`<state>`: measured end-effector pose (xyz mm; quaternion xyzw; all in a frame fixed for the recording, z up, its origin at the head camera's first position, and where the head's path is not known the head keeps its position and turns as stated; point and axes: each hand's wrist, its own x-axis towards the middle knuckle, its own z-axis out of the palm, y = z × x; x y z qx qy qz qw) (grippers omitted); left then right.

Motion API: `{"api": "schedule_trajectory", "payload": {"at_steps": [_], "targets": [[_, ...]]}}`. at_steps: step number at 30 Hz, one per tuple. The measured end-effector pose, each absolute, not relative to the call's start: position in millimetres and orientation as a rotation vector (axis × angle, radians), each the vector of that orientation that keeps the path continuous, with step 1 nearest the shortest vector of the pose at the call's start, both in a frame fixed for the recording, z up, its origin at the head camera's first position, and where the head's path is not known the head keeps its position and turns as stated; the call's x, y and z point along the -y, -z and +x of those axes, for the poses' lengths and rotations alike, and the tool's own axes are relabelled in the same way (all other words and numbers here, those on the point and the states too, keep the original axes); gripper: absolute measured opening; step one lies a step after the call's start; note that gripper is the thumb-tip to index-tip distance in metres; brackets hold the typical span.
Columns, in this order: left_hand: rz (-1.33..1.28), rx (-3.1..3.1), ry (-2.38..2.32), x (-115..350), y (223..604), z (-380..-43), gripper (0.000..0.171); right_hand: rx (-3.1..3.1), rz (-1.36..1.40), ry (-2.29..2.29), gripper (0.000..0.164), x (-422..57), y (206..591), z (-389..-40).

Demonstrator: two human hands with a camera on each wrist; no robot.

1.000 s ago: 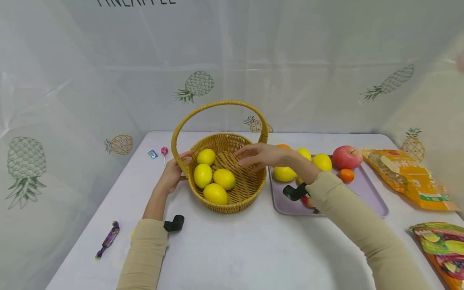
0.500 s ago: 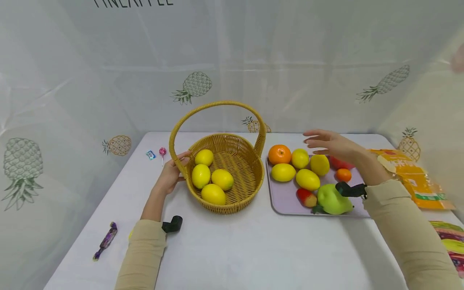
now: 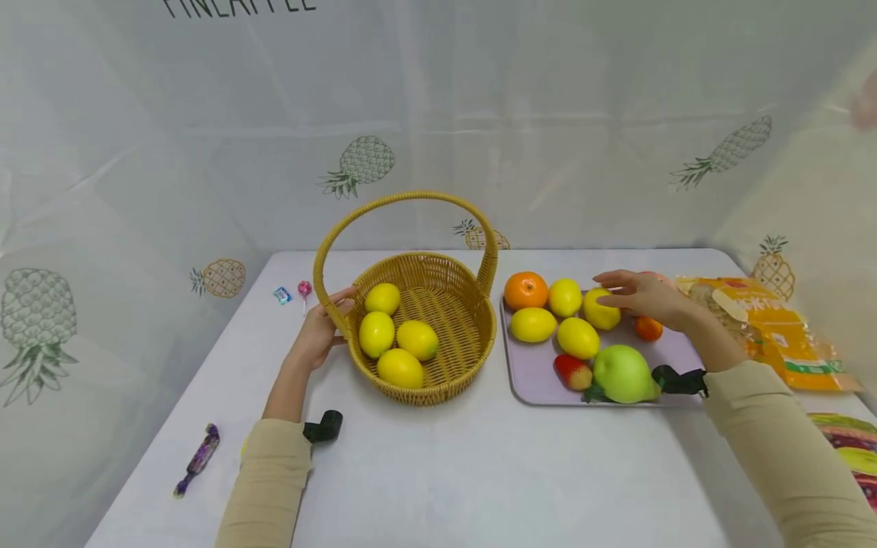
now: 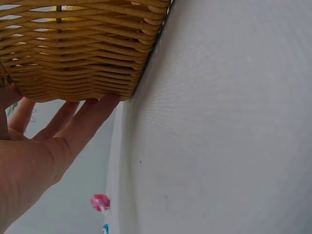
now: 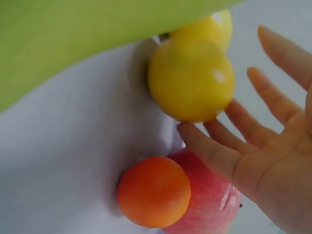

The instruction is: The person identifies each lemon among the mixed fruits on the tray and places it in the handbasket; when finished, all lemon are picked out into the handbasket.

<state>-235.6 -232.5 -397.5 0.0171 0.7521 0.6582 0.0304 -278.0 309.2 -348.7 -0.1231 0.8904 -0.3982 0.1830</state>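
A wicker basket (image 3: 425, 396) with a tall handle stands in mid-table, several yellow lemons (image 3: 416, 340) lying inside on its left. My left hand (image 3: 317, 335) is at its left side; in the left wrist view, extended fingers (image 4: 87, 124) touch the woven outer wall. Over the lilac tray (image 3: 530, 384), my right hand (image 3: 651, 297) reaches a yellow lemon (image 3: 601, 308) from the right. Its fingers are spread and fairly straight in the right wrist view, fingertips beside the lemon (image 5: 192, 80); whether they touch it I cannot tell. A red apple (image 5: 209, 195) sits partly hidden below that hand.
On the tray are more lemons (image 3: 578, 338), an orange (image 3: 525, 290), a small orange fruit (image 3: 648, 329), a green fruit (image 3: 622, 373) and a red-and-tan fruit (image 3: 572, 372). Snack bags (image 3: 788, 327) lie right. Wrapped candy (image 3: 199, 460) and a lollipop (image 3: 304, 288) lie left.
My right hand has left the space over the basket, swung right across the tray, and come down beside a lemon. My left hand has stayed at the basket.
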Motion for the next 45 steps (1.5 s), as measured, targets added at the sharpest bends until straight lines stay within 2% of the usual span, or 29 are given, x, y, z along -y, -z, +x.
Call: {"api": "schedule_trajectory", "payload": {"at_steps": [8, 14, 22, 28, 37, 45], "targets": [[0.037, -2.311, -2.04, 235.7, 400.9, -232.4, 0.045, -2.688, -0.364, 0.87, 0.065, -291.0, 355.8, -277.8], [0.045, -2.301, -2.034, 236.5, 400.2, -230.2, 0.048, -2.728, -0.336, 0.873, 0.066, -286.8, 357.1, -278.0], [0.041, -2.314, -2.033, 237.8, 397.2, -231.8, 0.047, -2.683, -0.423, 1.083, 0.067, -274.6, 305.8, -273.5], [0.043, -2.321, -2.04, 239.4, 395.4, -234.1, 0.046, -2.523, -0.584, 1.248, 0.061, -228.1, 277.4, -261.7], [0.04, -2.275, -2.058, 236.2, 400.5, -232.7, 0.047, -2.297, -0.912, 1.203, 0.057, -137.6, 309.6, -252.9], [0.046, -2.289, -2.061, 232.6, 399.6, -235.1, 0.047, -2.208, -0.963, 0.965, 0.058, -81.5, 333.5, -239.1]]}}
